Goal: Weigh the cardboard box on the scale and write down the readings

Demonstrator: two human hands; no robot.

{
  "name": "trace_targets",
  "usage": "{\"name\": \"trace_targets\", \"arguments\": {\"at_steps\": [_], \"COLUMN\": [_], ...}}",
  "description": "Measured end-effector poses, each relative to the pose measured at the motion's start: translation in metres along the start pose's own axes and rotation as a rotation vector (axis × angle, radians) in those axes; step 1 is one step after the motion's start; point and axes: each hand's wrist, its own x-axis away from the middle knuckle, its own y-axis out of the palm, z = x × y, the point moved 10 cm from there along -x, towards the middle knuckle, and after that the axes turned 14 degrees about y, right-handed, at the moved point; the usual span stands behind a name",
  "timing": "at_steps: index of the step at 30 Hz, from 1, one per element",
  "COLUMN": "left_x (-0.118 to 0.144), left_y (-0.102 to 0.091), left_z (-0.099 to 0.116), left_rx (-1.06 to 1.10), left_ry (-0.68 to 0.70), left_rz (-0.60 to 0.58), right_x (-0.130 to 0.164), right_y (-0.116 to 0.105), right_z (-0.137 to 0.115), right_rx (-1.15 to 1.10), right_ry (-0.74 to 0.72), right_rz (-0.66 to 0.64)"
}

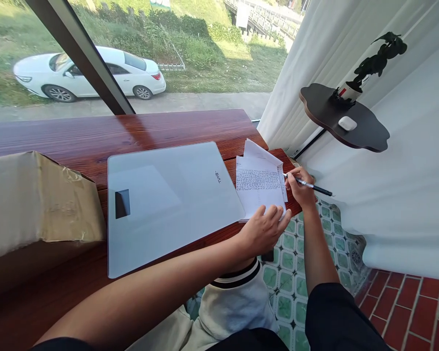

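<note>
Sheets of white paper [260, 196] lie on the wooden table, the top one covered partway down with lines of dark handwriting. My left hand [265, 226] rests on the lower edge of the top sheet, its fingers apart and slightly bent, holding nothing. At the right edge of the sheets, my right hand [300, 187] is closed around a black and silver pen [320, 189]. The pen's tip points left toward the written lines; I cannot tell whether it touches the paper. A closed silver laptop [171, 209] lies directly left of the paper.
A cardboard box [66, 200] stands left of the laptop on the reddish wooden table [190, 122]. To the right, a small dark side table [322, 105] holds a potted plant [351, 87] and a white case [347, 123]. White curtains hang behind it; a window is ahead.
</note>
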Motion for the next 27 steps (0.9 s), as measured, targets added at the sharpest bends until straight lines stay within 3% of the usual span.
{"name": "trace_targets", "arguments": {"at_steps": [3,7,14,27], "left_x": [0.0,-0.001,-0.001,-0.001], "left_y": [0.005,0.009,0.008,0.01], "left_z": [-0.002,-0.004,-0.003,-0.003], "left_rx": [0.026,0.046,0.042,0.033], "left_ry": [-0.021,-0.026,-0.009,-0.002], "left_rz": [-0.049,-0.1,-0.111,-0.106], "right_x": [0.001,0.004,0.005,0.007], "right_y": [0.007,0.016,0.026,0.027], "right_z": [0.006,0.012,0.013,0.006], "right_rx": [-0.125,-0.119,-0.073,0.006], "right_ry": [0.071,0.118,0.106,0.08], "right_rz": [-0.153,-0.256,-0.318,-0.315]}}
